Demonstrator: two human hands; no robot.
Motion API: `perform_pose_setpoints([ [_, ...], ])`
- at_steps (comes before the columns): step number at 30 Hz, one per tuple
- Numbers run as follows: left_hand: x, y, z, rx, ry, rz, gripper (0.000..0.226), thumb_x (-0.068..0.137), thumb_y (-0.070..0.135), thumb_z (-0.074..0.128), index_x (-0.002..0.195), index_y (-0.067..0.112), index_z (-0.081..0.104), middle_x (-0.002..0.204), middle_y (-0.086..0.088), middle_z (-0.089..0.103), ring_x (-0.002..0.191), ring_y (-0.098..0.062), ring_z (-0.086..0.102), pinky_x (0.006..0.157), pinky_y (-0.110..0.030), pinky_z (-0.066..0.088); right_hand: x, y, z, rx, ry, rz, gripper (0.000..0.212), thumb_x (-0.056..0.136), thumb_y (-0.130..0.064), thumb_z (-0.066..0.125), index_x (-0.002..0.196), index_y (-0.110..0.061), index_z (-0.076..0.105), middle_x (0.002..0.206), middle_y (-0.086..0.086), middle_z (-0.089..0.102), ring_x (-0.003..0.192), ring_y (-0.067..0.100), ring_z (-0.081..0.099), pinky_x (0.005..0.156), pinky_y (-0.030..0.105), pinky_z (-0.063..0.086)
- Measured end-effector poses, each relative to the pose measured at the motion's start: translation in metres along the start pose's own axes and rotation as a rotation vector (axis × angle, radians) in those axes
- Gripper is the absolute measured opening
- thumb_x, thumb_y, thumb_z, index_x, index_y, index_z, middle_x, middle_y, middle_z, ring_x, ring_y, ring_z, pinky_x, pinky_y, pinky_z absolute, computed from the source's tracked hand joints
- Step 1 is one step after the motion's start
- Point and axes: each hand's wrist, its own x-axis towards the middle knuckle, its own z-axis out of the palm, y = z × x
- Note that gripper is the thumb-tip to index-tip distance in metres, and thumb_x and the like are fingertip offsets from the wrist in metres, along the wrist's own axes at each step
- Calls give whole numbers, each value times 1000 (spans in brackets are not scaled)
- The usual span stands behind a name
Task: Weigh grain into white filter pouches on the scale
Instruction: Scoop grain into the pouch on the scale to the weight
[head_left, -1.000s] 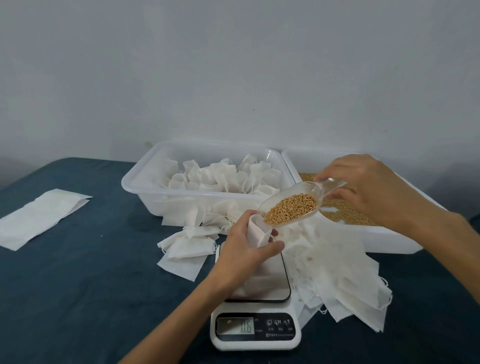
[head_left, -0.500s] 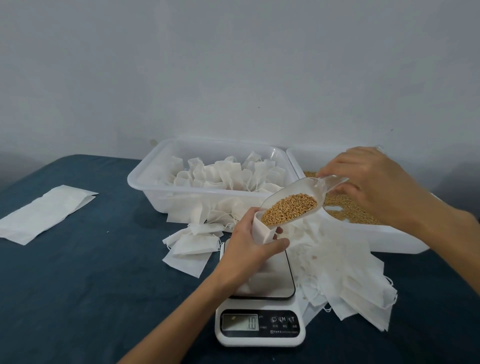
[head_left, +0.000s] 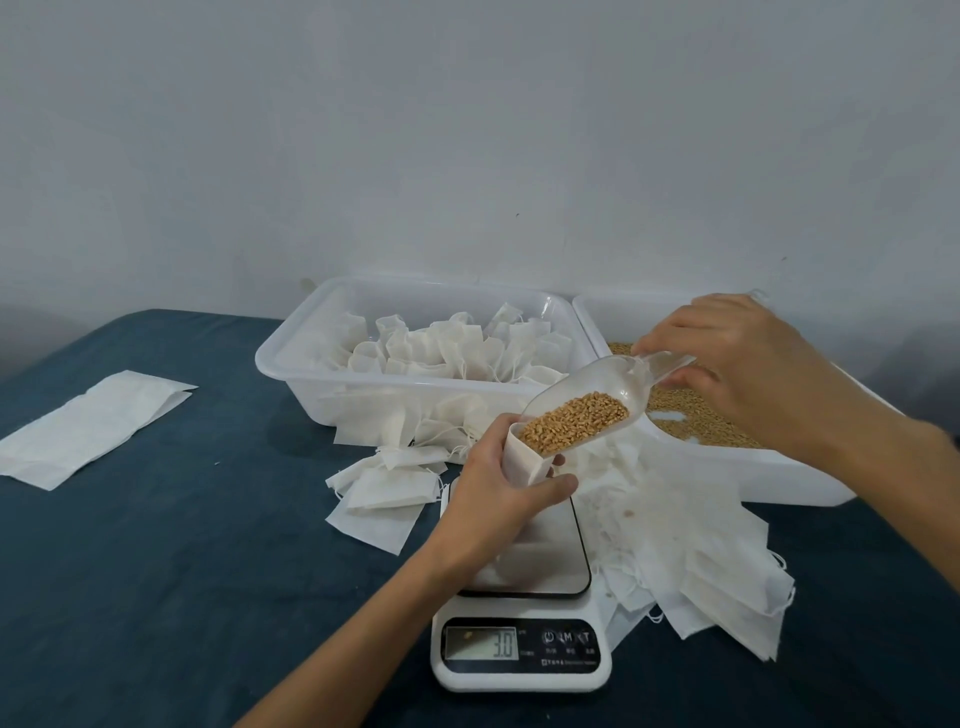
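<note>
A plain grey wall backs a table covered in dark blue cloth (head_left: 156, 545). From the head camera, a white digital scale (head_left: 521, 652) sits near the front edge, its display reading 3.0. Above its steel platform the left hand (head_left: 498, 499) grips an open white filter pouch (head_left: 524, 457), fingers curled behind it and thumb across the front, holding the mouth upward. The right hand (head_left: 737, 374) pinches the handle of a clear plastic scoop (head_left: 597, 400), tilted down so its lip touches the pouch mouth; the scoop is loaded with golden grain (head_left: 574, 422). Behind, a white tub (head_left: 291, 364) holds filled pouches, and a second tub (head_left: 727, 473) to its right holds loose grain. Empty pouches (head_left: 701, 561) lie heaped right of the scale, more (head_left: 382, 493) to its left, and a flat white sheet (head_left: 88, 426) lies far left
</note>
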Motion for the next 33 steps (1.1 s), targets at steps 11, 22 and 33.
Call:
perform_pose_setpoints([
  [11,2,-3,-1,22,9,-9,49,77,28,85,120,30,60,104,5,77,94,-11,72,83,-22,56,0,-1,0,5,-14,11,42,67,-5,89,106,-14,76,97,-4,73,90,26,67,94,32,36],
  [22,2,-5,0,23,29,-23,54,74,31,85,122,31,59,107,6,78,99,-10,74,84,-20,54,-2,0,1,6,-15,13,42,67,-2,88,106,-13,76,98,-3,73,90,28,68,93,35,38],
  [33,2,-5,-1,63,46,-24,52,72,35,85,118,34,61,112,6,77,104,-14,73,91,-28,55,-2,-1,2,9,-16,11,42,68,-3,88,107,-15,76,98,-5,72,90,25,66,95,27,33],
])
